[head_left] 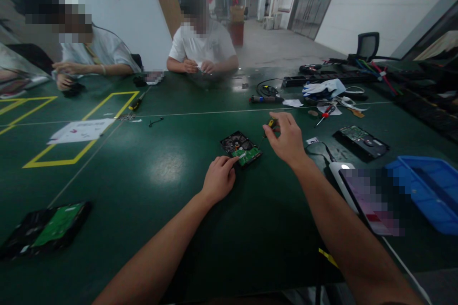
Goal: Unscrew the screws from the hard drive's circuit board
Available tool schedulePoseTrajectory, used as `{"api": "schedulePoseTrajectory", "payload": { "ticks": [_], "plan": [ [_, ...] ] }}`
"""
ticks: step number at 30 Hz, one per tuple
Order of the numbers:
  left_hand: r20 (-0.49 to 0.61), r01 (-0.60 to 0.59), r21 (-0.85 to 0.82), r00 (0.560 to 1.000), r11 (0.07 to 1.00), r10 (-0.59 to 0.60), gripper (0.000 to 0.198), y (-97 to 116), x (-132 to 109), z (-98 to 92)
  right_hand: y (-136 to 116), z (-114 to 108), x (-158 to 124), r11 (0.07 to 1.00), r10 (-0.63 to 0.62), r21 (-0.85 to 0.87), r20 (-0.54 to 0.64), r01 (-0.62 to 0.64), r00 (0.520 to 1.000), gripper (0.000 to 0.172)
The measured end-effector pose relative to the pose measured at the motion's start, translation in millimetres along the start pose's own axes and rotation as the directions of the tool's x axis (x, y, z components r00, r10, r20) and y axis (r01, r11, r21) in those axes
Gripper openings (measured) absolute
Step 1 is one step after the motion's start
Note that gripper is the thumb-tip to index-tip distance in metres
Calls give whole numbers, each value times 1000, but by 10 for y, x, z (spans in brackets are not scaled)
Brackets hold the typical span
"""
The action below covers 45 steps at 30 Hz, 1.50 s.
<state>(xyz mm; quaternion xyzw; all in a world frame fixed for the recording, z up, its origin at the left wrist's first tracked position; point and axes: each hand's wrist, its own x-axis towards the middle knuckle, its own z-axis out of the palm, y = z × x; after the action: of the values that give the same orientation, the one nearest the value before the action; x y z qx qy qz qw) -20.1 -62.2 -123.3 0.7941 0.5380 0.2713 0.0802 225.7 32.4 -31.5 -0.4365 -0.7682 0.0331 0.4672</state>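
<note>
A hard drive [240, 147] with a green circuit board lies on the dark green table [143, 200], in front of me. My left hand [219, 178] rests at its near left edge, fingers bent, with the index fingertip on the board. To the right, my right hand [285, 137] pinches the yellow and black handle of a small screwdriver [271, 124]. Its thin shaft slants down toward the drive's right edge; whether the tip touches is too small to tell.
More hard drives lie at the near left [53, 226] and right [361, 142]. A blue tray [425, 190], a phone [368, 200], gloves [324, 89] and cables are on the right. Two people sit across the table. A paper [80, 130] and another screwdriver [137, 101] lie left.
</note>
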Motion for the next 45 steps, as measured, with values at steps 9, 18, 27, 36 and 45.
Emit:
{"api": "schedulePoseTrajectory", "payload": {
  "ticks": [9, 18, 27, 36, 45],
  "plan": [
    [-6, 2, 5, 1000, 1000, -2, 46, 14, 2, -4, -18, 28, -19, 1000, 17, -11, 13, -17, 1000, 38],
    [-10, -3, -3, 1000, 1000, 3, 46, 11, -1, -5, 12, 40, -18, 1000, -4, -26, 21, 5, 1000, 42],
    [-9, 0, 7, 1000, 1000, 1, 47, 4, -5, 1, 16, 55, -23, 999, -33, -7, 28, 34, 999, 43],
    [-16, -5, 8, 1000, 1000, 5, 48, 1, -1, 10, 12, 74, -35, 999, -37, 25, 36, 36, 999, 44],
    [-9, -7, 7, 1000, 1000, 7, 47, -8, -7, 11, 59, 99, -47, 1000, 8, 25, 9, -8, 1000, 42]
  ]
}}
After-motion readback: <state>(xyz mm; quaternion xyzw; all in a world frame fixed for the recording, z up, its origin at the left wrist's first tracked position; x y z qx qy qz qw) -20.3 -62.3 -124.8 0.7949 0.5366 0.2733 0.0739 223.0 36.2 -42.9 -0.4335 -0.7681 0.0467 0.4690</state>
